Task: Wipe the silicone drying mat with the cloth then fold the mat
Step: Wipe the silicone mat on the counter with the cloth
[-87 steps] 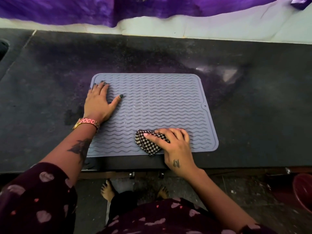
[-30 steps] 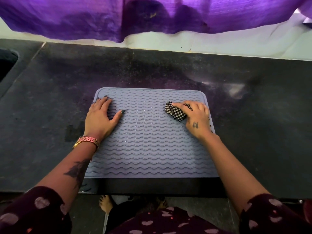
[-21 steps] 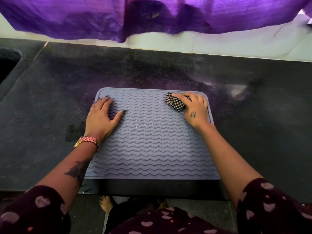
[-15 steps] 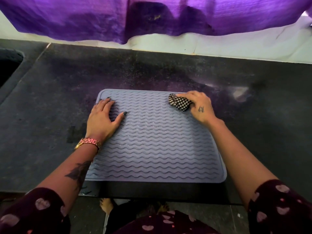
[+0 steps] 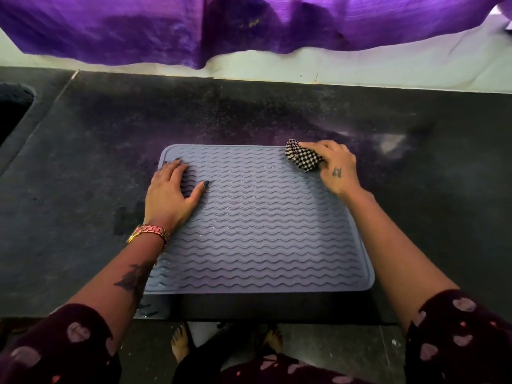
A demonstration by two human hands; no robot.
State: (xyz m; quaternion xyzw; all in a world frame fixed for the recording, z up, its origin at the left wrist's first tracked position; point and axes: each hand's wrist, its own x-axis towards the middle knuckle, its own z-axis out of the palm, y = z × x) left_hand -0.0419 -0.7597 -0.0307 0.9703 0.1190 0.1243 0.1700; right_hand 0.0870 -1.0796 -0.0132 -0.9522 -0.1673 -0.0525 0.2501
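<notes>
A grey silicone drying mat with wavy ridges lies flat on the dark counter, its near edge close to the counter's front. My left hand rests flat on the mat's far left part, fingers straight, thumb spread. My right hand grips a bunched black-and-white checked cloth and holds it against the mat's far right corner. That corner is hidden under the hand and cloth.
The dark stone counter stretches wide around the mat. A sink opening lies at the far left. Purple fabric hangs along the pale wall behind. A dark patch marks the counter left of the mat.
My right hand has slid the cloth from the mat's near middle up the right side to the far right corner. My left hand has stayed pressed on the far left part.
</notes>
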